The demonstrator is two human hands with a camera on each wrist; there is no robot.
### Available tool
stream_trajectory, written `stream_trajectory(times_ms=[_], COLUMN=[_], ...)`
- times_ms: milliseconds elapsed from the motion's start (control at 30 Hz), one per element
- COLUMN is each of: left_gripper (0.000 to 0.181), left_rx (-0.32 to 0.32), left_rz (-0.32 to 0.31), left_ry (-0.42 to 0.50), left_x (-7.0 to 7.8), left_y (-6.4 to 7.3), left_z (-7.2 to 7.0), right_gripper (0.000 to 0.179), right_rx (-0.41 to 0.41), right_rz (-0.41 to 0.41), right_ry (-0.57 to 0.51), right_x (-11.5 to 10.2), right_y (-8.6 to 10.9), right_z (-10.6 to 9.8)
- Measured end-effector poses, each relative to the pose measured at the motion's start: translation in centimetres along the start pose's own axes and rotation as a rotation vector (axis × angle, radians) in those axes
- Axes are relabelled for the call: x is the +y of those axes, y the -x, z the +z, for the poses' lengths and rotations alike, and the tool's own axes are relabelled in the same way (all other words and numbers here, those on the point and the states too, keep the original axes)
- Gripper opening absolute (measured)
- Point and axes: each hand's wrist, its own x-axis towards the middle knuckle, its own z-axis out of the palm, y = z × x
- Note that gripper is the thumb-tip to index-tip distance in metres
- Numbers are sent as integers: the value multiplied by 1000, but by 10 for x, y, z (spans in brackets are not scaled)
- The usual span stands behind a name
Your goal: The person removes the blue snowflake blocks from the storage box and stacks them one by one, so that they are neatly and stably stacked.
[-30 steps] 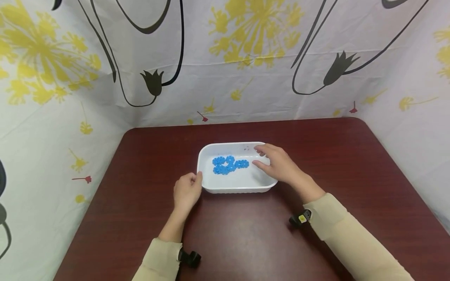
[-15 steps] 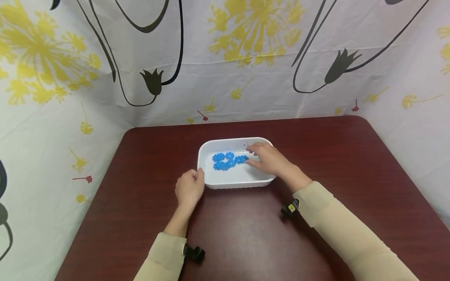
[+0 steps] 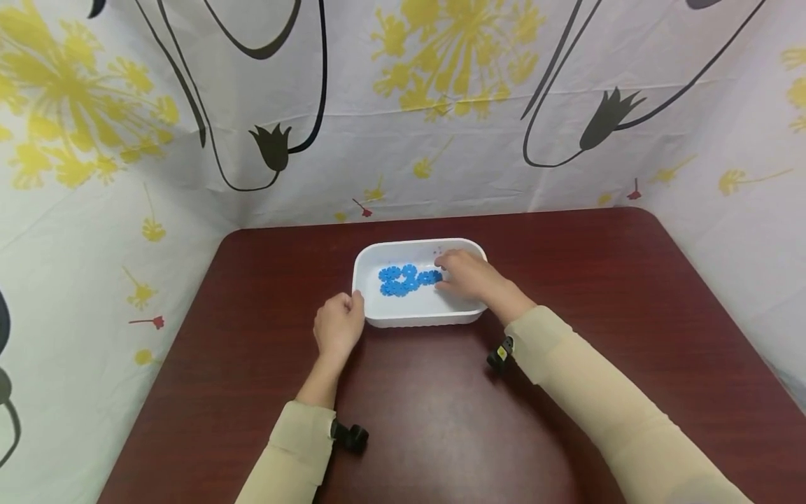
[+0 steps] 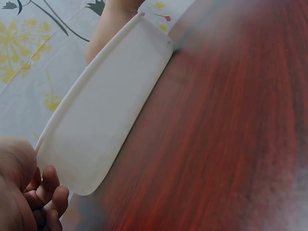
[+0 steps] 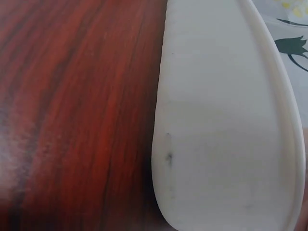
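Note:
A white plastic tray stands on the table, with blue flower-shaped snowflake discs joined in a ring and a short tail on its floor. My left hand grips the tray's left end, the thumb over the rim and the curled fingers outside, as the left wrist view also shows. Inside the right part of the tray is my right hand, its thumb and fingers apart at the right tip of the blue discs. The right wrist view shows the tray's outer wall; the right fingers are hidden there.
The dark red-brown wooden table extends on all sides of the tray. Behind it and at both sides hangs a white cloth with yellow and dark flower prints. A small black camera sits at the left wrist, another at the right.
The tray has slid a little away from me across the table, with my left hand on its end. My right hand has moved left and farther in, up to the blue discs.

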Motion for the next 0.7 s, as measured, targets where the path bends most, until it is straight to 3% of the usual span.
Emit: stream_trajectory(times_ms=[267, 700], left_gripper=[45, 44], left_rx=[3, 0], left_rz=[-12, -15], left_ry=[18, 17], left_x=[-1, -1], left_y=[-7, -7], left_z=[3, 4], right_gripper=[34, 30], right_rx=[16, -51], right_rz=[-42, 41], right_ry=[6, -79], right_x=[3, 6], right_y=[-14, -21], right_z=[8, 13])
